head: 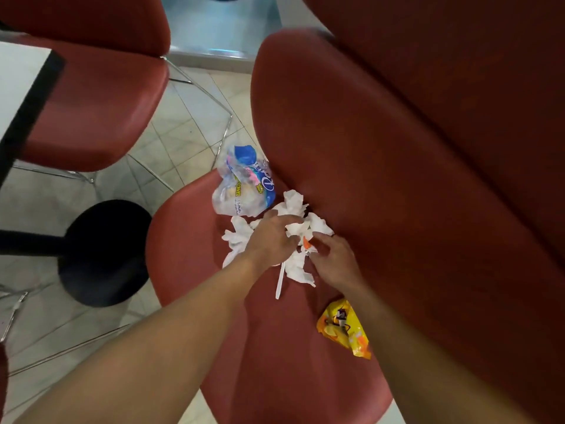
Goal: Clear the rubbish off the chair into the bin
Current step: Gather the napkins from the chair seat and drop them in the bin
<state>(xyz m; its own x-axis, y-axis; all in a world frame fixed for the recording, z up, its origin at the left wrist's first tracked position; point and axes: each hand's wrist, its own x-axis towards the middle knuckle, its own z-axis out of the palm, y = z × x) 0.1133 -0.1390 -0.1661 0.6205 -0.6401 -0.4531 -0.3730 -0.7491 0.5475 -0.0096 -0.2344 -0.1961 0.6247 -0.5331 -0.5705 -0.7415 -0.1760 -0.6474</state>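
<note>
A red chair point(275, 347) fills the middle of the view. Crumpled white tissues point(237, 237) lie heaped at the back of its seat. My left hand point(270, 237) is curled over the heap and grips a wad of tissue. My right hand point(331, 260) is beside it and pinches a small orange scrap point(306, 242) at the heap's edge. A white plastic utensil point(279, 280) sticks out from under the tissues. A clear plastic towel wrapper point(244, 182) with blue print lies behind the heap. A yellow snack wrapper point(344, 327) lies at the seat's right side. No bin is in view.
The chair's backrest point(397, 148) rises right behind the rubbish. Another red chair point(91, 102) stands to the left on the tiled floor point(189, 123). A white table edge point(18, 75) and its black round base point(104, 252) are at the far left.
</note>
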